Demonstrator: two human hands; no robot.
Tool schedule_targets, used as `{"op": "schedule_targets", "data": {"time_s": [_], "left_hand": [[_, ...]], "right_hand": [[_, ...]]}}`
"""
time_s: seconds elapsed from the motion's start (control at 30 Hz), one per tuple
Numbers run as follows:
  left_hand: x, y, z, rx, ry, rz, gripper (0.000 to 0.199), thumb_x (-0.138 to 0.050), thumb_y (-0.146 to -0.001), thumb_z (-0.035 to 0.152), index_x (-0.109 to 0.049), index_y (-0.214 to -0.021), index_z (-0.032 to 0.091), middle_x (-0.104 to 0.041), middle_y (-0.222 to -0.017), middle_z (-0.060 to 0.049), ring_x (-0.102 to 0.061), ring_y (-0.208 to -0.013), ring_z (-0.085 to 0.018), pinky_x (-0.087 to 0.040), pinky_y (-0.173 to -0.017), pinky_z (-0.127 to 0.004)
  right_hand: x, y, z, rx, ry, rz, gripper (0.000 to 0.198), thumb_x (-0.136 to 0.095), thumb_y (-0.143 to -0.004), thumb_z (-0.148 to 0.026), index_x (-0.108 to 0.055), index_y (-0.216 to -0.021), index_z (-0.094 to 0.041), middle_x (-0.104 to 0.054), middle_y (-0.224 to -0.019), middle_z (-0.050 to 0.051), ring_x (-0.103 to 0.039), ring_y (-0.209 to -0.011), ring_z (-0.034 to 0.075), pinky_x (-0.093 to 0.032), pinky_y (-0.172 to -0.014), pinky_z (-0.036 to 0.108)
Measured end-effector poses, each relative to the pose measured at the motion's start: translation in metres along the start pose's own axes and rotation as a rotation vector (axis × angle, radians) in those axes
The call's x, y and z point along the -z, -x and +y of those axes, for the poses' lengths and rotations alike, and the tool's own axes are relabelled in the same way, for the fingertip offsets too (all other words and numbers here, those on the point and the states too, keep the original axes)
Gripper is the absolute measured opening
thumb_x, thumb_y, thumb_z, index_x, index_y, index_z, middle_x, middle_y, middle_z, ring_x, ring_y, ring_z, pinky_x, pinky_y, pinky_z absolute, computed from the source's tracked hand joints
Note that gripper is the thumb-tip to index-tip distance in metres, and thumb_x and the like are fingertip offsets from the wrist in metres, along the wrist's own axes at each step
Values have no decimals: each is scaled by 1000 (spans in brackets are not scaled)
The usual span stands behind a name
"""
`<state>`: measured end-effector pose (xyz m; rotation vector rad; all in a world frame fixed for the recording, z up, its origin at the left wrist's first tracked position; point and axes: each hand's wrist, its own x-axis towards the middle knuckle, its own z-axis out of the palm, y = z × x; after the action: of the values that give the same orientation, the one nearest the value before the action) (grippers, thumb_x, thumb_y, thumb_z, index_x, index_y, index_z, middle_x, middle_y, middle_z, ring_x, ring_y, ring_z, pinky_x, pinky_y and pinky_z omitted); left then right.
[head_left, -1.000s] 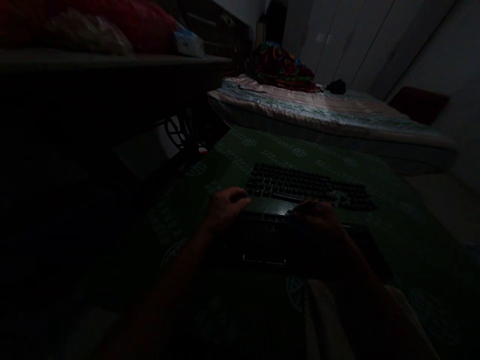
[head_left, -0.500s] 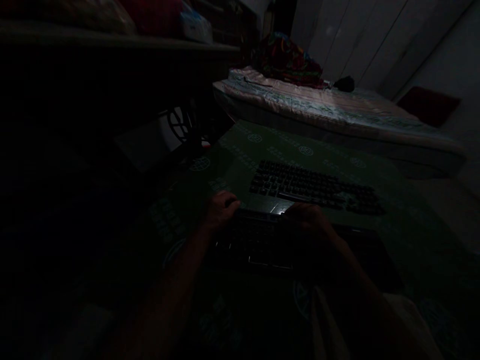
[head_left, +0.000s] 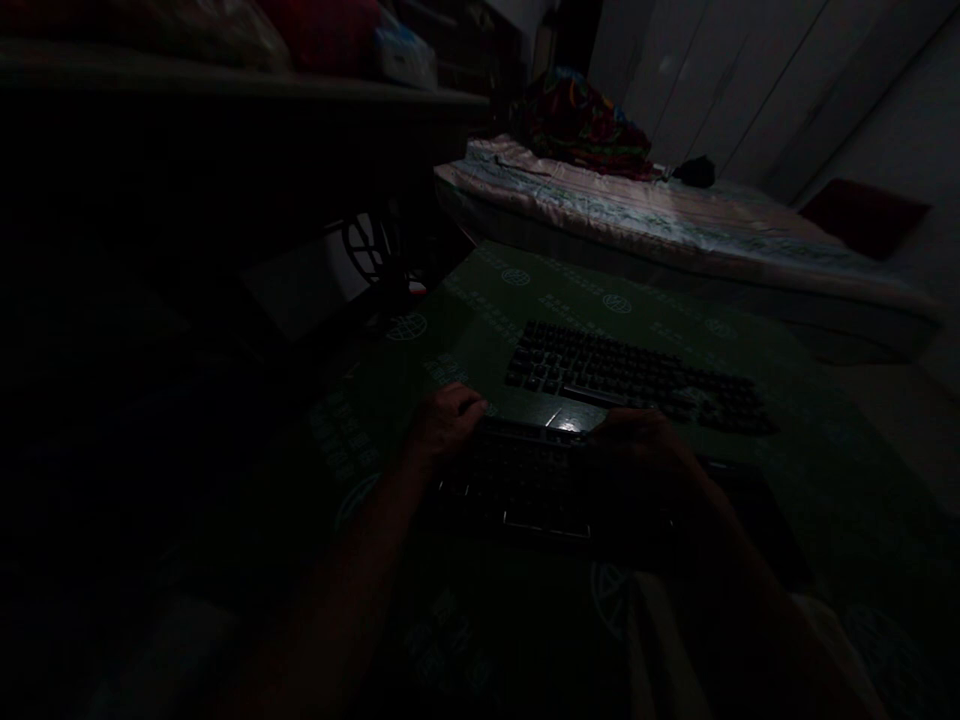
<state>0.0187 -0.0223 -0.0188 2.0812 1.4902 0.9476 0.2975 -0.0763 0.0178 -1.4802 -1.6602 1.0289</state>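
A black keyboard base lies nearest me on the green printed sheet, with thin bright outlines where key openings catch the light. My left hand is closed around its far left corner. My right hand is over the upper middle of the base, fingers bent and pressed together near the far edge. Whatever those fingers hold, if anything, is lost in the dark. Beyond the base, loose black keycaps lie in rows in keyboard layout, with a long space bar at the near side.
Pale cloth lies near my right forearm. A bed with a dark patterned bundle stands beyond the sheet. At left, a table carries bags and a tissue pack; below it is a spoked wheel.
My right hand has slid a little to the right along the far edge of the keyboard base. My left hand stays at its corner. The whole view has shifted slightly.
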Motion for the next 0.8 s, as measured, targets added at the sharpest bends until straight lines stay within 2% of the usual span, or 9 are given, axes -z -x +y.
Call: {"op": "schedule_targets", "data": {"time_s": [0.2,0.43,0.63,0.8], "left_hand": [[-2,-1,-2,-4,-4,-2,26,-48,-78,36,-65,-73,17,-62,-77,-4,-58,-72,-16,-43,-69,-28],[0,-1,1,11,-5,-3,27,-48,-77,37,-65,-73,17,-64,-78,-5,-60,-75,-17,-44,-70,-29],[-2,-3,-2,8,-13,12,27,-48,-77,38,-65,-71,18,-64,-77,-5,-60,-74,-17,-45,-70,-28],[-1,-2,-1,21,-3,2,26,-49,-77,38,-64,-71,18,-63,-78,-4,-60,-74,-17,-45,-70,-28]], "right_hand": [[-10,0,1,66,14,81,16,-69,-63,-33,-66,-59,-18,-64,-61,3,-58,-59,17,-43,-54,27],[-16,0,-6,-39,-60,98,24,-69,-60,-38,-63,-54,-16,-60,-54,3,-53,-50,14,-40,-46,25],[-19,1,-10,4,-83,104,20,-69,-60,-35,-62,-55,-17,-61,-57,4,-54,-54,15,-43,-51,27],[-20,-1,-12,-25,-115,81,19,-68,-59,-33,-62,-54,-16,-59,-57,3,-53,-54,15,-42,-51,27]]}}
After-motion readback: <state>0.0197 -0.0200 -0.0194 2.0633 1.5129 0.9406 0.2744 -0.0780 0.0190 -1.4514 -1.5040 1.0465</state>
